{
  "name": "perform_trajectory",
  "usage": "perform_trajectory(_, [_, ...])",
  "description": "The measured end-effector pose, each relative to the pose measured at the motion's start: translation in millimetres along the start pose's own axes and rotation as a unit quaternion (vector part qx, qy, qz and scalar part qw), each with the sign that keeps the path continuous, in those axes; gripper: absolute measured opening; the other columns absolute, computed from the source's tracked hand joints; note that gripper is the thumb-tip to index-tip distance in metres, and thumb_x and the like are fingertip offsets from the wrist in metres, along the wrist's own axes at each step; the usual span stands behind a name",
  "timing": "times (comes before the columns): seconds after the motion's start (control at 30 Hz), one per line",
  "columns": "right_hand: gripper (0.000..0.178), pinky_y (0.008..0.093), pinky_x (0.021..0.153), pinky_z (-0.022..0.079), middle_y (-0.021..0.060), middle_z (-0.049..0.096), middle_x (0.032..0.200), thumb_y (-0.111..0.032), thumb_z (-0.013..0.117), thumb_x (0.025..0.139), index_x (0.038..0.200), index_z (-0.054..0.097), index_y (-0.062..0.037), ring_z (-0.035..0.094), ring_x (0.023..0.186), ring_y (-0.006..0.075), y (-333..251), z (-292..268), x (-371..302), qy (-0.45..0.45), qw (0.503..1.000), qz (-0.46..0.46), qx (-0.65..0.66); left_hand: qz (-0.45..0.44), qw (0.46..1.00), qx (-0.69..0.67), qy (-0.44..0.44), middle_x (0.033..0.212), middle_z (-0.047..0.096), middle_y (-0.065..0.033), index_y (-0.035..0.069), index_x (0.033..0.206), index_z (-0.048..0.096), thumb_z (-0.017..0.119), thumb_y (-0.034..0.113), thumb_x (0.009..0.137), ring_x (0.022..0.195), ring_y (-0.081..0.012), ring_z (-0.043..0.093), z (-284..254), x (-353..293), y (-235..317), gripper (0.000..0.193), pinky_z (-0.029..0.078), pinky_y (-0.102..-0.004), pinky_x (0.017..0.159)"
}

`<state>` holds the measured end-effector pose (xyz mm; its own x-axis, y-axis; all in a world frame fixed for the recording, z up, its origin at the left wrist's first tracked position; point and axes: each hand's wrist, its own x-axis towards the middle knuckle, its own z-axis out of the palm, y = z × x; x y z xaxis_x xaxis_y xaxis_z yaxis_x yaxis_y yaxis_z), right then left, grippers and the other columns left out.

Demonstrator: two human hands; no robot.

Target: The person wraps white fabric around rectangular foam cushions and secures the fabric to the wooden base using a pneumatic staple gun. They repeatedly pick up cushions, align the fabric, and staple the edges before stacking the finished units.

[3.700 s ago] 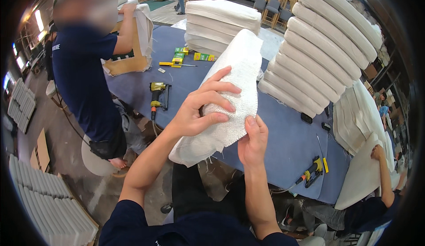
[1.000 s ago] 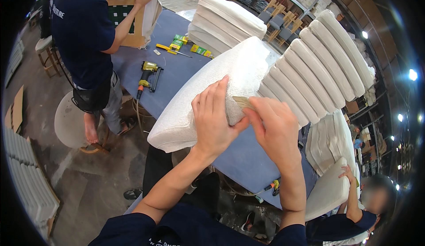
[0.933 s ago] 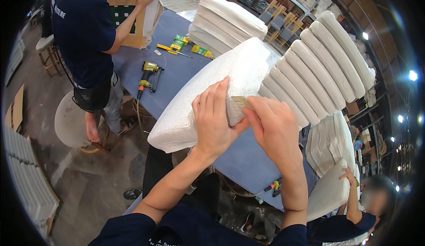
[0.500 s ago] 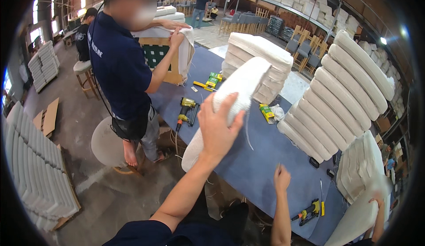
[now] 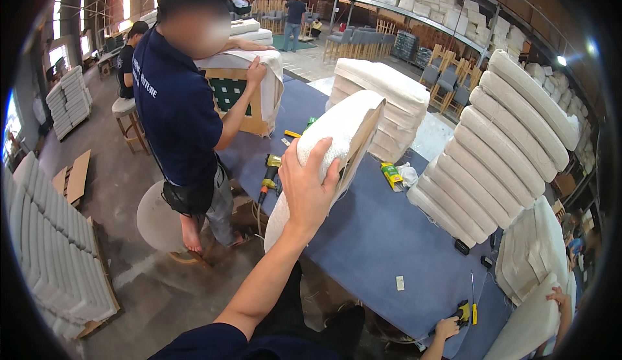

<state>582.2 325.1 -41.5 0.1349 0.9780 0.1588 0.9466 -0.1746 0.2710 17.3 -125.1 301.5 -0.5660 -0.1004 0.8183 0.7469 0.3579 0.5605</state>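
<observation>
My left hand [image 5: 310, 185] grips a white fabric-covered padded panel [image 5: 337, 127], tilted up on its edge over the near side of the blue table [image 5: 363, 243]. Its raw inner side, with a fabric edge, shows on the right. At the table's lower right my right hand [image 5: 447, 327] is closed around a yellow-and-black staple gun [image 5: 462, 313], partly hidden by the fingers. A screwdriver [image 5: 474, 311] with a yellow handle lies just beside the gun. A small white label [image 5: 400, 283] rests flat on the table between my hands.
A co-worker [image 5: 175, 94] at left handles a cloth-covered wooden frame [image 5: 259, 101]. Another staple gun [image 5: 270, 172] lies behind my panel. Stacked cushions [image 5: 492, 146] stand at right, near a green-yellow box [image 5: 391, 175]. Another person's hand [image 5: 558, 296] touches a panel at far right.
My right hand has moved down and right from mid-table to the staple gun. The small label now lies where it was. The panel has turned, showing more of its inner side.
</observation>
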Motion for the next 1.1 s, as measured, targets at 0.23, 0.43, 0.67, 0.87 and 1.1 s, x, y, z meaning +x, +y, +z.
perform_trajectory(0.23, [0.064, 0.0478, 0.094, 0.053, 0.0168, 0.072, 0.110, -0.038, 0.074, 0.084, 0.133, 0.055, -0.0016, 0.071, 0.103, 0.0312, 0, -63, 92, -0.197, 0.851, 0.056, 0.484, 0.005, 1.000, 0.025, 0.013, 0.144, 0.050, -0.0254, 0.019, 0.138, 0.065, 0.078, 0.014, 0.094, 0.131, -0.0439, 0.052, 2, 2, -4, 0.046, 0.040, -0.0514, 0.110])
perform_trajectory(0.43, [0.030, 0.0363, 0.060, 0.055, 0.0128, 0.069, 0.088, -0.023, 0.068, 0.095, 0.115, 0.059, -0.0019, 0.068, 0.067, 0.0235, -53, -95, 82, -0.214, 0.697, -0.084, 0.679, 0.009, 0.999, 0.036, 0.013, 0.144, 0.051, -0.0259, 0.018, 0.139, 0.063, 0.077, 0.013, 0.094, 0.132, -0.0440, 0.051, 0, -1, -5, 0.048, 0.040, -0.0517, 0.111])
perform_trajectory(0.67, [0.043, 0.0366, 0.085, 0.056, 0.0069, 0.068, 0.092, -0.018, 0.072, 0.098, 0.134, 0.056, -0.0025, 0.068, 0.075, 0.0176, -149, -311, -94, -0.209, 0.452, -0.204, 0.843, 0.015, 0.999, 0.029, 0.003, 0.145, 0.049, -0.0279, 0.017, 0.141, 0.063, 0.077, 0.012, 0.094, 0.136, -0.0454, 0.049, -1, 1, -12, 0.049, 0.037, -0.0535, 0.115])
perform_trajectory(0.87, [0.028, 0.0353, 0.075, 0.051, 0.0047, 0.070, 0.094, -0.017, 0.076, 0.092, 0.115, 0.072, -0.0005, 0.064, 0.080, 0.0160, -241, -418, -184, -0.027, 0.506, -0.445, 0.738, 0.031, 0.998, 0.061, 0.010, 0.144, 0.049, -0.0274, 0.018, 0.142, 0.063, 0.079, 0.010, 0.092, 0.135, -0.0466, 0.050, -2, -6, -6, 0.053, 0.039, -0.0521, 0.115])
perform_trajectory(1.1, [0.054, 0.0356, 0.074, 0.038, 0.0053, 0.058, 0.081, -0.029, 0.086, 0.067, 0.115, 0.075, -0.0068, 0.054, 0.073, 0.0242, -285, -511, -244, 0.208, 0.273, -0.761, 0.550, 0.041, 0.998, 0.046, 0.005, 0.145, 0.049, -0.0280, 0.020, 0.142, 0.062, 0.081, 0.001, 0.088, 0.134, -0.0479, 0.053, 3, -8, -3, 0.060, 0.042, -0.0526, 0.112])
